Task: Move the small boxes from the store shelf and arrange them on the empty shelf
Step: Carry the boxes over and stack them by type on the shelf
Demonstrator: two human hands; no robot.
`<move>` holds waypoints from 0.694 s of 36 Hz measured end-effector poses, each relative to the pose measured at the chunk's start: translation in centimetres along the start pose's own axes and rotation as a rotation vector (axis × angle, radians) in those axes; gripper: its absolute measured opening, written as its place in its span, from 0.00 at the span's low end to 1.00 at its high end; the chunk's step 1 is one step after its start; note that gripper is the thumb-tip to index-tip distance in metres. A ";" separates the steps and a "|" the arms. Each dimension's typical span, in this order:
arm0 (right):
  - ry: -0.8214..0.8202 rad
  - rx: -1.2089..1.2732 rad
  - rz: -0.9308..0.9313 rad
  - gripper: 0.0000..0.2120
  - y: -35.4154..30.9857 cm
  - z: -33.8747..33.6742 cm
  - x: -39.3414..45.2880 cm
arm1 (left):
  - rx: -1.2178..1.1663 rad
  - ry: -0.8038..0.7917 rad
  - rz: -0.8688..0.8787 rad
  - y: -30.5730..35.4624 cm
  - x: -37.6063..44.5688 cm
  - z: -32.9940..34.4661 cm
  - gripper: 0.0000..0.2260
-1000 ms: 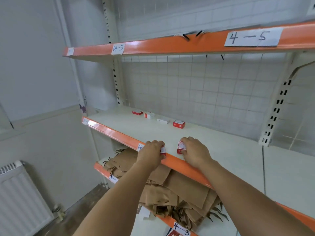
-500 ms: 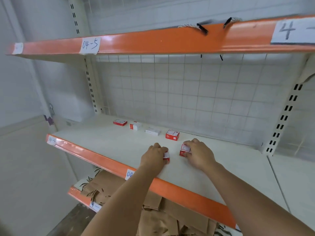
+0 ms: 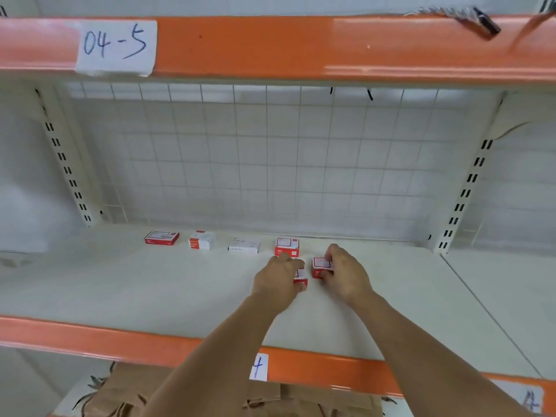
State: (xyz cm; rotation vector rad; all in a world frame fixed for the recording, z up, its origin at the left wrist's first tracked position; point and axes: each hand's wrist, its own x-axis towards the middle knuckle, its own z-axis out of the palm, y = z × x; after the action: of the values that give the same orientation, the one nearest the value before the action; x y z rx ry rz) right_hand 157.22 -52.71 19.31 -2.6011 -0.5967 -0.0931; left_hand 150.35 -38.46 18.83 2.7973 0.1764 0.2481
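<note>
Head view of a white shelf (image 3: 150, 290) with an orange front edge. Both hands reach in, each carrying 1 small red-and-white box. The left hand (image 3: 278, 278) holds the left box (image 3: 301, 276) with its fingers curled over the top, so most of that box is hidden. The right hand (image 3: 346, 273) pinches the right box (image 3: 321, 266) by its short sides, thumb at the near end and fingers (image 3: 331, 251) at the far end. The 2 held boxes lie just beside each other, near the shelf surface; whether they already touch it cannot be told.

Behind them a row of 4 boxes runs along the back of the shelf, in front of the wire grid (image 3: 270, 176): a flat red box (image 3: 162, 238), a white box with a red end (image 3: 202, 240), a white box (image 3: 243, 245) and a taller red box (image 3: 286, 246), which stands just behind the left hand.

Handling, as judged: the boxes look like light, stiff card packs with smooth printed faces. A pinch across 2 opposite sides seems enough for each. Hard squeezing could dent the card, and a loose pinch could let the glossy faces slip. A likely place for both is at the right end of the row, in line with the taller red box.
</note>
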 end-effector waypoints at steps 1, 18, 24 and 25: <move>0.013 0.018 0.012 0.08 0.1 0.1 0.0 | -0.008 0.000 0.010 -0.2 0.1 0.0 0.23; 0.191 -0.162 -0.248 0.15 1.5 0.6 -3.0 | 0.001 0.126 -0.064 -1.1 0.5 -1.7 0.18; 0.091 -0.230 -0.220 0.22 1.1 0.4 -2.5 | 0.023 0.075 -0.026 -1.2 1.6 -1.6 0.20; 0.065 -0.240 -0.208 0.23 1.0 0.3 -2.3 | 0.025 0.077 -0.025 -1.2 2.0 -1.6 0.20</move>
State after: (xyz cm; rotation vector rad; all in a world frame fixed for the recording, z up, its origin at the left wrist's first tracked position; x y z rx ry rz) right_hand 155.59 -54.27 18.26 -2.7425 -0.8788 -0.3340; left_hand 151.84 -36.50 20.22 2.8103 0.2344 0.3500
